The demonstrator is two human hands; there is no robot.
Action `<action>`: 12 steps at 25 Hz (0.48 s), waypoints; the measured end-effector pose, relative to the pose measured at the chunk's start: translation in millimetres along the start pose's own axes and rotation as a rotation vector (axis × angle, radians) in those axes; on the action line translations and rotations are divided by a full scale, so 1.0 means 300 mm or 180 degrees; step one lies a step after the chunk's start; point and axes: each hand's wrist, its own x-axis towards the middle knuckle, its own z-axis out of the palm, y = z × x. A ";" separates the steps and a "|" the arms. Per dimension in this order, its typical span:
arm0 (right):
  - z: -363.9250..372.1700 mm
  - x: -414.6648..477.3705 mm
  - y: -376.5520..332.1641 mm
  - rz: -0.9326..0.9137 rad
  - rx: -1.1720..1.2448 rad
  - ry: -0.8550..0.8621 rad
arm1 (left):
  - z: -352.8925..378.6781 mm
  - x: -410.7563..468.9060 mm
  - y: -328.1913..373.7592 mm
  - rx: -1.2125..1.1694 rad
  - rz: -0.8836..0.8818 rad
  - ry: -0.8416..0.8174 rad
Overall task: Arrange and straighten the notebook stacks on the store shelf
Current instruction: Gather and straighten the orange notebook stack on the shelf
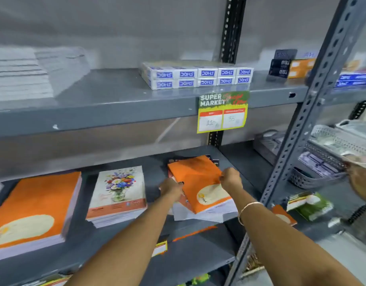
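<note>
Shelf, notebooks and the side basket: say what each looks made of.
Shelf: likely painted steel; grey, thin folded edge, punched upright. Notebooks: paper pages, visible white edges, under a glossy card cover. Basket: probably moulded plastic; grey lattice wall.

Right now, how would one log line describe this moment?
step: straightening rightmost stack | left hand: on stack's left edge | right hand: gripping top orange notebook | stack: skewed | floral stack: untouched

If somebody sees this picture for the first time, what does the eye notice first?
Both hands, left hand and right hand, grip the skewed orange notebook stack on the lower shelf. Left of it lie a flower-cover stack and a bigger orange stack. A yellow price tag hangs above.
</note>
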 end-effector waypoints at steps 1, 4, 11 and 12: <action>-0.005 0.024 0.008 0.0062 -0.0034 -0.0031 | 0.019 0.005 0.018 -0.0098 -0.0066 -0.0015; -0.003 0.097 0.033 0.0245 -0.0026 -0.0288 | 0.057 0.013 0.059 -0.0358 -0.0272 -0.0009; 0.019 0.161 0.069 0.0442 -0.0322 -0.0358 | 0.058 0.062 0.060 -0.1391 -0.0979 -0.0120; 0.011 0.157 0.071 0.0501 -0.0376 -0.0363 | 0.061 0.065 0.060 -0.1396 -0.0959 -0.0011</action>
